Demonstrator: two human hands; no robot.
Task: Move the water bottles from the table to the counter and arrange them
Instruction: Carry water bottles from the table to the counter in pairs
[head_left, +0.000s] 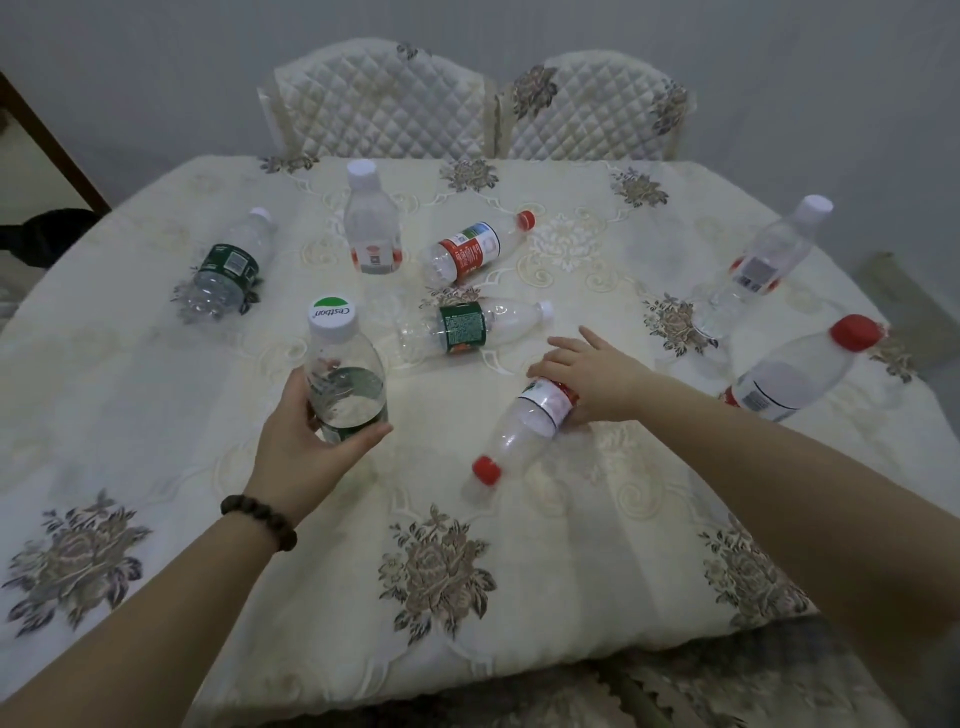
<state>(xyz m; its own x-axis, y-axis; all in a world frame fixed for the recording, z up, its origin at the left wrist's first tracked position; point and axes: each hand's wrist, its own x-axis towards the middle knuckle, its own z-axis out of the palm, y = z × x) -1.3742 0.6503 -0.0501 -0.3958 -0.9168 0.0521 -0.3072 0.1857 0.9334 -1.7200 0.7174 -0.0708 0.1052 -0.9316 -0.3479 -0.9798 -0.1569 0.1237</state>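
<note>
While the left hand (306, 447) gripped an upright green-labelled bottle (343, 374) above the table (156, 415), the right hand (592, 379) lay spread over a fallen red-capped bottle (519, 431).

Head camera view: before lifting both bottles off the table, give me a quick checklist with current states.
1. Left hand has a firm hold on the upright green-label bottle: ok, fingers wrap its lower body.
2. Right hand has closed on the lying red-cap bottle: not ok, the palm rests on its base end and the fingers are spread.
3. Caps on both bottles: ok, white cap and red cap are both in place.
4. Lift path free of neighbours: ok, the nearest lying green-label bottle lies apart from both hands.
5. Counter free for placing: cannot tell, it is out of view.
6. Bottles left on the tablecloth afterwards: six more.
</note>
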